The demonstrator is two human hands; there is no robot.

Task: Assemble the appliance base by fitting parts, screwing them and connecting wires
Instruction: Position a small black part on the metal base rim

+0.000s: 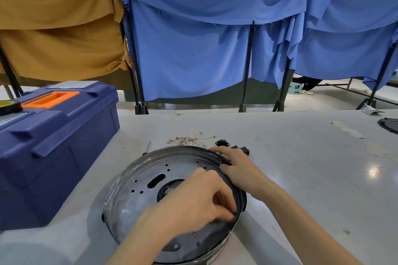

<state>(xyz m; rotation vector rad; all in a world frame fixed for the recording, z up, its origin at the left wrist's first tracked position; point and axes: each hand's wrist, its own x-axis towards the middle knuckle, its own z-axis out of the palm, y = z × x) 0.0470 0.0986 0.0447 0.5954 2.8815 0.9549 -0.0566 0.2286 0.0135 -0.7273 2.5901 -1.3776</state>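
The round metal appliance base (137, 191) lies on the white table (301, 157), its perforated plate facing up with a dark slot and a round central opening. My left hand (200, 198) reaches inside it, fingers curled and pinching at the inner right wall; what it pinches is hidden. My right hand (234, 165) grips the base's far right rim. A bundle of wires with brass terminals (189, 139) lies just behind the base. Small black plastic parts (223, 142) sit behind my right hand. A thin screwdriver shaft (148, 146) pokes out behind the rim.
A large blue toolbox (53, 146) with an orange handle stands on the left, a tape roll (8, 106) on its lid. A black part (389, 125) lies at the table's far right edge. Blue and tan cloth screens (193, 49) hang behind.
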